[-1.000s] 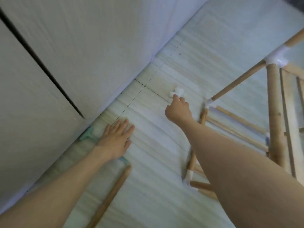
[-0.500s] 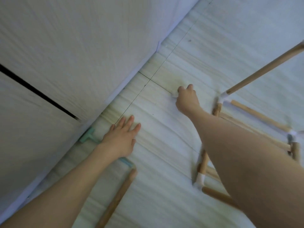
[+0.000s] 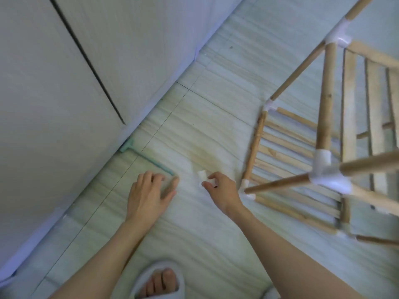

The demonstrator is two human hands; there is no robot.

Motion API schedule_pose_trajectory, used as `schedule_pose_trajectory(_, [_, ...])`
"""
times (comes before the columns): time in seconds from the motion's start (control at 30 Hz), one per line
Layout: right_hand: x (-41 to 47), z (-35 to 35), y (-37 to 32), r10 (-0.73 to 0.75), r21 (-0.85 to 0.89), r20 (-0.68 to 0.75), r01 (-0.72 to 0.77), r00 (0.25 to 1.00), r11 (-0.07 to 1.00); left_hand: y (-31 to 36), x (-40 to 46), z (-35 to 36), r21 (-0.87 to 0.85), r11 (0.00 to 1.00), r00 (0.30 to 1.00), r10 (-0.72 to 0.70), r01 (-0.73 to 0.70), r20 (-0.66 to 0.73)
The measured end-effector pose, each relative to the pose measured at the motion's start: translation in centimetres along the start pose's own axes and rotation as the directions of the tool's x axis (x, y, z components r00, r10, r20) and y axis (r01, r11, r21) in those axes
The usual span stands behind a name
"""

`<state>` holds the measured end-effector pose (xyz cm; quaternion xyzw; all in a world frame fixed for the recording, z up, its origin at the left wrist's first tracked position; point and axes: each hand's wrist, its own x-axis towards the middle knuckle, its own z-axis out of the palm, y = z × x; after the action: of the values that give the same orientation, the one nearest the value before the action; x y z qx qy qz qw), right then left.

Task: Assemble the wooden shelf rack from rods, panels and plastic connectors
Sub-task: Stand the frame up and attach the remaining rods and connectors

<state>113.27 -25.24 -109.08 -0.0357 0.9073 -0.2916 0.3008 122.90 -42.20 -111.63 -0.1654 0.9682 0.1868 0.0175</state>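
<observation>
Head view
Right hand (image 3: 222, 190): fingers curled, pinching a white plastic connector (image 3: 204, 176) just above the tiled floor (image 3: 216, 244).
Connector: small, blurred; its form cannot be made out.
Left hand (image 3: 149, 195): fingers curved on the end of a wooden rod (image 3: 172, 184); whether it grips cannot be told.
Shelf rack (image 3: 323, 147): partly built on the right, pale rods, white joints, slatted panels.
</observation>
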Motion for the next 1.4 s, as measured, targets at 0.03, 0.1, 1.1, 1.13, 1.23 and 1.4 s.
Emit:
schedule_pose_trajectory(0.03, [-1.1,-0.2,0.1,0.033,0.068,0.000,-0.033,0.999,0.997,-0.2,-1.2,0.0,0.046,0.998,0.993,-0.042,0.037,0.110])
schedule_pose_trajectory(0.1, [-3.0,-0.7,-0.3,0.065,0.186,0.000,-0.063,0.998,0.981,-0.8,-2.9,0.3,0.194,0.979,0.944,-0.120,0.061,0.309])
schedule_pose_trajectory(1.1, [-24.4,-27.8,-11.5,-0.278,0.118,-0.551,0.403,0.787,0.908,23.7,-4.0,-32.7,-0.706,0.634,0.945,0.138,-0.315,-0.298])
schedule_pose_trajectory(1.13, [-24.0,-27.9,-11.9,-0.267,0.146,-0.560,0.411,0.784,0.900,24.2,-4.5,-33.3,-0.727,0.611,0.944,0.112,-0.312,-0.311])
schedule_pose_trajectory(1.23, [-23.2,-28.3,-12.0,-0.235,0.176,-0.586,0.404,0.776,0.898,25.7,-5.5,-34.4,-0.847,0.473,0.960,-0.012,-0.242,-0.280])
schedule_pose_trajectory(1.4, [-24.4,-29.5,-9.1,-0.365,0.064,-0.504,0.455,0.783,0.888,27.5,-5.9,-34.2,-0.978,0.199,0.990,-0.110,-0.062,-0.086])
